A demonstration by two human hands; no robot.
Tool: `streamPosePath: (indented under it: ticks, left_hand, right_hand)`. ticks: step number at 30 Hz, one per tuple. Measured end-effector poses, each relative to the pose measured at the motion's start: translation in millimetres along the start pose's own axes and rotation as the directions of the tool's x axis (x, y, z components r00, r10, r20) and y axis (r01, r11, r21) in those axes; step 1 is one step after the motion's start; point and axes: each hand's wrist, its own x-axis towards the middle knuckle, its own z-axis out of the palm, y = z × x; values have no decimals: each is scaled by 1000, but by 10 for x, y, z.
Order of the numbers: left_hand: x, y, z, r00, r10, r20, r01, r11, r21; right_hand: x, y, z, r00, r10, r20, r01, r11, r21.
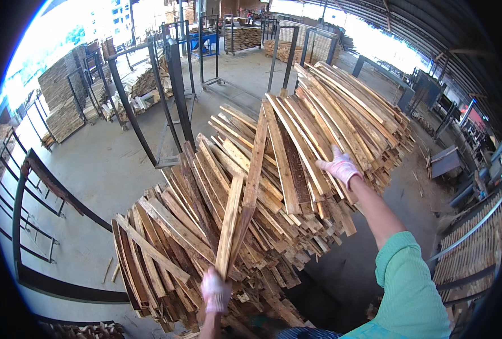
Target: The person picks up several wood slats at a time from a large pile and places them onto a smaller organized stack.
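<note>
Both my hands wear pale gloves with pink patches. My left hand, low in the picture, is closed round the near end of a light wooden board. That board stands out above the pile and points away from me. A longer, browner board lies against it; whether my hand also grips this one I cannot tell. My right hand rests on the right-hand stack of wooden strips, thumb apart from the fingers. Under and around my left hand spreads the left-hand pile of rough boards, some with dark bark edges.
Black metal frame racks stand beyond the pile, and a curved-looking dark frame is at the left. Stacked timber fills the far left. More slatted wood and a grey box-like metal piece are at the right.
</note>
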Motion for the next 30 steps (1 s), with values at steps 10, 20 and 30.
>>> streamPosePath:
  ticks: [10, 20, 30]
  left_hand:
    - [-1693, -493, -774, 957, -78, 281, 270, 598, -755]
    - [980, 3054, -640, 953, 302, -13, -256, 783, -567]
    - [1143, 2708, -267, 874, 401, 273, 182, 250, -951]
  right_hand:
    - [139, 302, 237, 1000, -22, 2, 22, 999, -34]
    - [96, 29, 268, 994, -51, -98, 57, 996, 69]
    - [-378, -486, 582, 995, -30, -99, 37, 997, 74]
